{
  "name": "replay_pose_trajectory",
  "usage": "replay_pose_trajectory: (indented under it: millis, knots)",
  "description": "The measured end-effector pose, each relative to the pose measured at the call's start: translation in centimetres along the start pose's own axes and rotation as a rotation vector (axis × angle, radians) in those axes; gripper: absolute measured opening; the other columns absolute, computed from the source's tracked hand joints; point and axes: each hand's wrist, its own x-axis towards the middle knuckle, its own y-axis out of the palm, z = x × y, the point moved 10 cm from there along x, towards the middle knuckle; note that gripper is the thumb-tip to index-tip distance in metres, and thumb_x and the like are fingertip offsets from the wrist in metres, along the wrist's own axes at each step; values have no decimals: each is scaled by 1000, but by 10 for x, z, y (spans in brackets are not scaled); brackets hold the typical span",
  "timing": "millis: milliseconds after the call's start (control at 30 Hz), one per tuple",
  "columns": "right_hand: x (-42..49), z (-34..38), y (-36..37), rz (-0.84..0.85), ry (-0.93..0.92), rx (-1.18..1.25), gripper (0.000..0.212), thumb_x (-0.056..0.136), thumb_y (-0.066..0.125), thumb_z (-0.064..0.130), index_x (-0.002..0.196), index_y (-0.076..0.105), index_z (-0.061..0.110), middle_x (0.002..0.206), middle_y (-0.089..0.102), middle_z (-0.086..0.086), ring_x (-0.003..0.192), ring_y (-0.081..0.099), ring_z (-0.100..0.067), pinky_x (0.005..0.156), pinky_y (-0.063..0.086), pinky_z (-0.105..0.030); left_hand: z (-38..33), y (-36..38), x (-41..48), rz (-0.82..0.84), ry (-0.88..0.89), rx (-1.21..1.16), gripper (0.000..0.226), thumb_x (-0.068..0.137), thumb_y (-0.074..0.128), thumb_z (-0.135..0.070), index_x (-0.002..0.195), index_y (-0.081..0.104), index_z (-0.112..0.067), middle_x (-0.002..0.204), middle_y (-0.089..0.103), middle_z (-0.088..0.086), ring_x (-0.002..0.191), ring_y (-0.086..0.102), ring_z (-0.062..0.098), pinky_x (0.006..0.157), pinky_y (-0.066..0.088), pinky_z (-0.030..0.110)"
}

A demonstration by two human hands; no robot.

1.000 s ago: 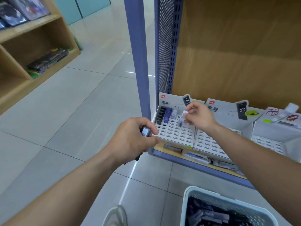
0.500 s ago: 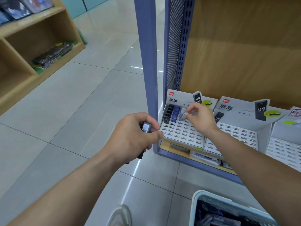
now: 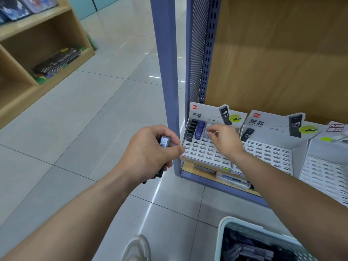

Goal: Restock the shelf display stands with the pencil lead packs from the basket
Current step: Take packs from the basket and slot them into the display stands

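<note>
My left hand grips a small bundle of pencil lead packs; one grey pack sticks up beside the thumb and dark ends poke out below the palm. My right hand reaches over the left white display stand, and its fingertips pinch a pale lead pack at the stand's third column. Black packs and blue packs fill the first two columns. A second stand and a third stand sit to the right. The white basket with several dark packs is at the bottom right.
A blue steel upright stands between my hands, at the shelf's left end. Flat packages lie on the shelf board under the stands. A wooden shelf unit stands at the far left across the tiled floor. My shoe shows near the bottom edge.
My right hand has carried the pale pack down and left into the left stand's third column. The left hand keeps its grip, and the view has shifted so that the shelf sits further right.
</note>
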Motion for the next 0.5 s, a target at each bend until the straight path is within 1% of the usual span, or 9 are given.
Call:
replay_pose_trajectory:
  millis: [33,100,167,200,233,267,333,400,500]
  knots:
    - [-2,6,-5,3,-2,-10,27,99,60,17,124,69,18,115,71,-2,97,68,-19,91,55,-39,-2,0,0,-2,2,-12,18,83,82,-25,73,68,-26,53,64,3,43,57,16,41,48,25]
    - [-12,23,-20,3,-9,26,27,99,60,20,124,66,21,102,67,7,84,65,-13,79,55,-33,-8,2,-1,-2,2,-61,23,82,84,-28,68,67,-22,53,66,6,44,58,16,40,45,22]
    - [-35,44,-34,30,12,174,18,98,62,22,115,67,24,92,64,13,75,64,-9,66,50,-23,-14,6,-2,-5,8,-120,25,82,84,-31,64,68,-24,54,66,6,45,59,15,42,45,20]
    - [-51,55,-40,49,32,276,12,97,63,23,108,68,26,89,65,11,73,66,-10,64,50,-22,-18,7,-2,-13,16,-153,25,81,85,-31,64,68,-24,55,67,6,46,60,14,44,47,21]
    - [-69,64,-46,67,61,384,8,96,64,22,100,69,27,87,68,7,71,69,-12,64,53,-24,-21,9,-2,-22,25,-189,24,82,85,-30,66,68,-23,55,66,5,46,59,14,45,48,21]
    - [-89,73,-51,86,95,487,8,94,65,21,94,70,28,85,70,2,71,72,-15,65,57,-28,-25,12,-3,-32,35,-221,22,82,84,-29,69,68,-20,55,66,6,46,58,13,46,48,21]
    - [-125,90,-59,131,155,661,12,91,67,19,82,71,25,83,73,-4,71,74,-20,68,60,-36,-34,20,-5,-49,62,-274,25,82,84,-27,78,67,-10,55,65,6,45,56,14,43,46,20]
    - [-151,105,-69,143,171,753,10,89,69,17,80,71,22,80,73,-8,73,75,-24,68,61,-38,-44,31,-7,-63,84,-329,28,82,85,-24,78,63,-8,54,63,7,45,54,16,43,45,21]
    - [-174,117,-86,71,173,787,4,88,73,19,86,70,19,77,73,-7,74,74,-25,73,62,-43,-55,46,-10,-87,106,-344,34,79,87,-25,71,57,-12,52,61,2,44,53,14,44,44,19]
